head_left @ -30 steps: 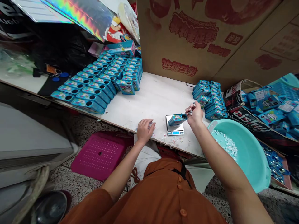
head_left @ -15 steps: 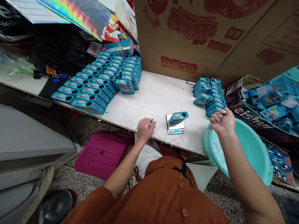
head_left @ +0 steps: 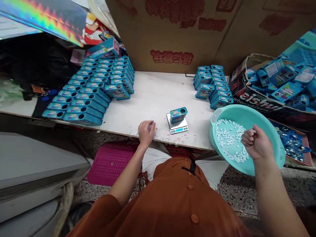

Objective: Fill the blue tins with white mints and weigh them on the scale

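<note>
My right hand (head_left: 258,143) is a loose fist over the turquoise basin (head_left: 277,144), with a small white tablet candy (head_left: 254,131) showing at its fingertips. Loose white tablet candies (head_left: 225,136) lie across the basin's bottom. At the table's front edge rests my left hand (head_left: 146,133), fingers curled around something small I cannot make out, near scattered small stickers (head_left: 178,140). Between the hands, a blue candy tin (head_left: 178,116) with a round dark hole in its top stands upright on a small digital scale (head_left: 179,126).
Rows of blue tins (head_left: 84,107) fill the table's left side, with a smaller group (head_left: 218,89) at back right. A large cardboard carton (head_left: 170,39) walls the back. At right are a box of blue tins (head_left: 259,98) and a tray of shiny blue lids (head_left: 292,144).
My right hand has moved from the basin's left rim to over its inside, still closed. The view has shifted. My left hand stays by the table edge and the tin remains on the scale.
</note>
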`<action>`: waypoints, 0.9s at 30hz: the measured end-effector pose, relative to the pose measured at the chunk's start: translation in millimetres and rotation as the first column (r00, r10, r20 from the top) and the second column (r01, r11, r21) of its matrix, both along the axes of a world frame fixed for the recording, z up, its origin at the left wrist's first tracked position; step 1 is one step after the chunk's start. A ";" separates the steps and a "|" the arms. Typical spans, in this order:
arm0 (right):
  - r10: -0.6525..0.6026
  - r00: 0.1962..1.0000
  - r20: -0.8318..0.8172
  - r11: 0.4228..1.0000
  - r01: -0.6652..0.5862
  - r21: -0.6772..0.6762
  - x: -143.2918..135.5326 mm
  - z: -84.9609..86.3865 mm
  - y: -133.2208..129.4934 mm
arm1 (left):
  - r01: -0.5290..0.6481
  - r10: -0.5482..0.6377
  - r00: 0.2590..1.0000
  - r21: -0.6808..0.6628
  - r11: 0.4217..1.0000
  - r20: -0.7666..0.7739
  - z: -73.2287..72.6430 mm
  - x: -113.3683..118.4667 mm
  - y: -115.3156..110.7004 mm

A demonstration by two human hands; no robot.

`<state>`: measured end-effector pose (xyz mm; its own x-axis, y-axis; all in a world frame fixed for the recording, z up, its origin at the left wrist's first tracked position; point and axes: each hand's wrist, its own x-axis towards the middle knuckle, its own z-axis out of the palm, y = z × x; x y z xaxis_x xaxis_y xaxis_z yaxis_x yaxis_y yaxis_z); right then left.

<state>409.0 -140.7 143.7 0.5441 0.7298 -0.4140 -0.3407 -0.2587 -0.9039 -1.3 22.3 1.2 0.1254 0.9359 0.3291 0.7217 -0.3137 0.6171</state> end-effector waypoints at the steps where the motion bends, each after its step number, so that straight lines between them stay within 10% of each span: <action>1: 0.001 1.000 0.026 1.000 -0.001 -0.006 -1.7 -2.2 -3.9 | 0.002 -0.002 1.000 -0.001 1.000 0.015 2.1 1.1 -0.3; 12: 0.045 0.957 0.286 0.999 -0.035 -0.041 -10.7 -16.7 -21.5 | 0.232 -0.232 0.970 0.005 0.973 0.073 39.2 83.3 10.3; 17: 0.282 0.737 0.614 0.953 -0.142 -0.268 -4.8 -25.7 -37.7 | 0.334 -0.330 0.938 -0.018 0.943 0.102 60.5 110.1 18.8; 21: 0.300 0.643 0.705 0.946 -0.107 -0.306 -3.7 -29.9 -47.7 | 0.574 -0.581 0.814 0.171 0.801 -0.014 106.6 126.8 10.8; 27: 0.051 0.931 0.362 0.998 -0.058 0.007 -26.5 -28.5 -32.8 | 0.834 -0.790 0.549 0.234 0.499 -0.272 167.7 178.8 -0.5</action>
